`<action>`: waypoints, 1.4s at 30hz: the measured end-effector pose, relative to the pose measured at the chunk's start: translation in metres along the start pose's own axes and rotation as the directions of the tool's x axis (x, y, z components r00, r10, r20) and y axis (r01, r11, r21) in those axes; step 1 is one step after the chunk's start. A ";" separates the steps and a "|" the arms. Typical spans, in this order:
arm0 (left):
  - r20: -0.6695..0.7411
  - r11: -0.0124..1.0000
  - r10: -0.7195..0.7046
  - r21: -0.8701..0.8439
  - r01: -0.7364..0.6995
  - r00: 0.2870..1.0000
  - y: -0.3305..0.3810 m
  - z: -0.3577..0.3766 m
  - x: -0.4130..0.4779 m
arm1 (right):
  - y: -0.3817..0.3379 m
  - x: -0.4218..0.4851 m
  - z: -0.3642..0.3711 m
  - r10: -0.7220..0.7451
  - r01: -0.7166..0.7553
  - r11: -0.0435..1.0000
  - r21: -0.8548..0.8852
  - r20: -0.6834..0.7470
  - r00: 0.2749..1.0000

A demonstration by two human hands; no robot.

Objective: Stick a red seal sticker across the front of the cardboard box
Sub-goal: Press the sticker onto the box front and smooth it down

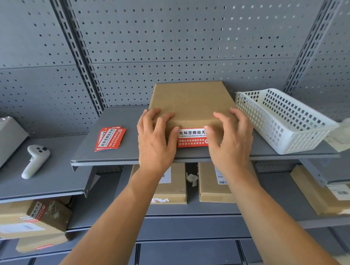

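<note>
A flat brown cardboard box lies on the grey shelf in front of me. A red and white seal sticker sits across its front edge, folded from the top onto the front face. My left hand rests on the box's front left corner, thumb pressing the sticker's left end. My right hand lies on the front right corner, thumb on the sticker's right end, hiding that end. Neither hand holds anything.
A small pile of spare red seal stickers lies left of the box. A white plastic basket stands at the right. A white handheld controller lies on the lower left shelf. More cardboard boxes sit on the shelves below.
</note>
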State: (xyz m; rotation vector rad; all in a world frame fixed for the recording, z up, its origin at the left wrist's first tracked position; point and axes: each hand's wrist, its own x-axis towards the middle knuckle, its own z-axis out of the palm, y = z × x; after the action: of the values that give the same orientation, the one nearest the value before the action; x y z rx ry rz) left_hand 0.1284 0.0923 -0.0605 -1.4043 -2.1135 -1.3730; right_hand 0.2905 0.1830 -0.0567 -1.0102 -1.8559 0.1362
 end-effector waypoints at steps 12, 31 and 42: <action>-0.027 0.997 -0.032 0.063 0.034 0.999 0.006 0.003 0.001 | -0.004 0.000 0.003 0.016 -0.014 0.996 -0.089 0.017 1.000; 0.040 0.992 0.063 0.103 -0.067 0.997 -0.001 -0.001 0.000 | 0.007 -0.002 -0.003 -0.074 0.084 0.993 -0.087 0.110 0.991; 0.078 0.996 0.044 0.080 -0.050 0.996 -0.008 -0.003 0.001 | 0.016 -0.002 -0.008 -0.114 0.114 0.993 0.009 0.145 0.983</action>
State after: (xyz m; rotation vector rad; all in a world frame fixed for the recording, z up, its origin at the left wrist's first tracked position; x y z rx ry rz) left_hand 0.1206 0.0899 -0.0628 -1.4863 -2.1437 -1.2193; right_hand 0.3063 0.1893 -0.0618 -0.9108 -2.0414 0.1449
